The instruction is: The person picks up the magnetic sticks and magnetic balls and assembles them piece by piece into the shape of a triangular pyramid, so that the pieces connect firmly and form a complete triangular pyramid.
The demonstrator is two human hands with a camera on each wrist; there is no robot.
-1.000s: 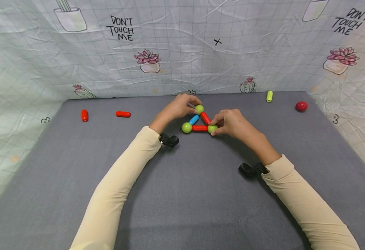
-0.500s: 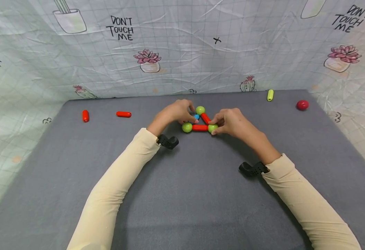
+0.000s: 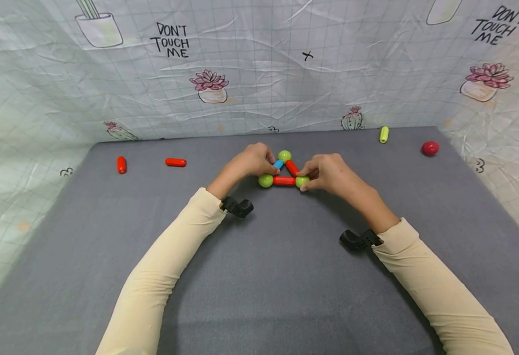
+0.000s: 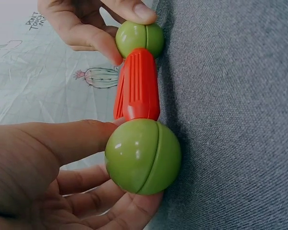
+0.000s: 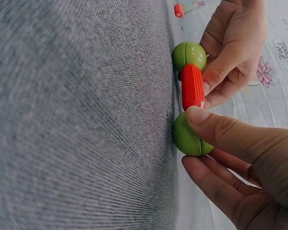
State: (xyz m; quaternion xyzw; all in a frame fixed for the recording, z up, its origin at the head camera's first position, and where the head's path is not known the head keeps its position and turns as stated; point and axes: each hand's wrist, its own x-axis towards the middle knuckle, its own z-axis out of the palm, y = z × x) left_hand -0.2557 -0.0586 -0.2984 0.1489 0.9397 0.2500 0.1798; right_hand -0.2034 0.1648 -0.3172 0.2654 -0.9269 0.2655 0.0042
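Note:
A triangle of magnetic building pieces lies flat at the table's far middle. Its corners are a far green ball point(image 3: 284, 156), a left green ball point(image 3: 266, 180) and a right green ball point(image 3: 302, 182). One red rod point(image 3: 283, 181) forms the front side, another red rod point(image 3: 292, 168) the right side, and a blue rod point(image 3: 278, 164) the left. My left hand point(image 3: 252, 160) pinches the blue rod, its fingers partly covering it; the left wrist view hides that rod behind the left ball point(image 4: 143, 157). With thumb and fingers, my right hand point(image 3: 328, 172) holds the right ball point(image 5: 192, 136).
Two loose red rods, one upright in view point(image 3: 122, 164) and one sideways point(image 3: 175, 162), lie at the left on the grey tabletop point(image 3: 259, 276). A yellow-green rod point(image 3: 384, 134) and a red ball point(image 3: 430, 148) lie at the far right. Behind hangs a printed cloth point(image 3: 259, 74).
My left hand has come off the far green ball and moved nearer and slightly left, onto the blue rod. My right hand stays on the right green ball.

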